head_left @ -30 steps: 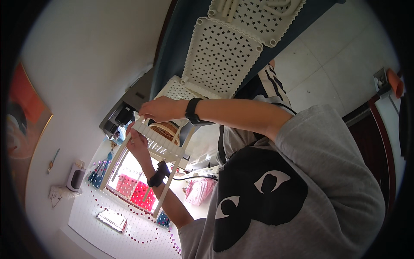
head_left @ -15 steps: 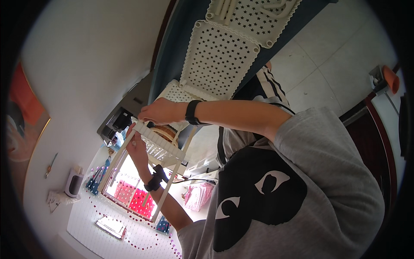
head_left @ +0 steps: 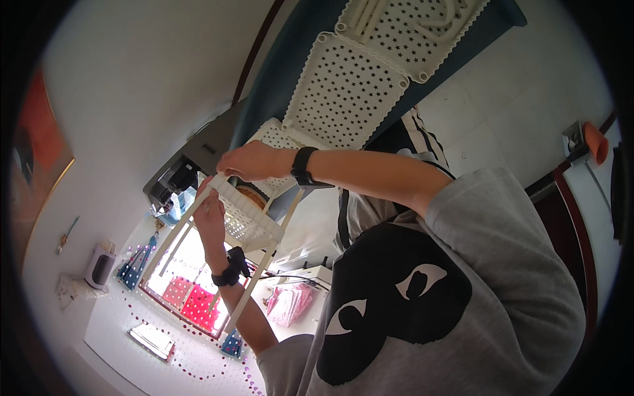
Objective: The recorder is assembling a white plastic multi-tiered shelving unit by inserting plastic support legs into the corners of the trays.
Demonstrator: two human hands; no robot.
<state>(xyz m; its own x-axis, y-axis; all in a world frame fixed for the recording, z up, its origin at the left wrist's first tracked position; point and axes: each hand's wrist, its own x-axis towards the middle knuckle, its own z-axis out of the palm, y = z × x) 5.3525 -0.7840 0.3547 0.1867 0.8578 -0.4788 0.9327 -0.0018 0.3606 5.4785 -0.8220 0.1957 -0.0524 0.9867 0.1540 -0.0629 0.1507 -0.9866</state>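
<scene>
- The right hand [head_left: 254,162] comes in from the right with a black wristband [head_left: 302,166] on it. Its fingers are curled over the upper rim of a small white perforated shelf tray [head_left: 249,221], closed on that rim.
- The left hand [head_left: 210,212] reaches up from the lower edge of the view and wears a black wrist strap [head_left: 230,267]. Its fingers are pressed against the tray's left end, where a white post [head_left: 177,232] meets it. Whether they wrap fully round the post cannot be told.
- The tray is held up between the two hands, tilted, clear of any surface. A second white post [head_left: 259,290] slants down from its right corner.
- Just above the right hand, larger white shelf panels [head_left: 347,99] with star-shaped holes and scalloped edges lie in a row on a long dark blue surface [head_left: 277,92]. The nearest panel end sits close behind the right hand's knuckles.
- White rods [head_left: 366,16] rest on the farthest panel, near the top edge of the view.
- A grey shirt [head_left: 502,277] with a black heart-shaped print fills the lower right.
- A bright window [head_left: 191,290] shows behind the left forearm.
- An orange object [head_left: 596,142] is fixed to the wall at far right.
</scene>
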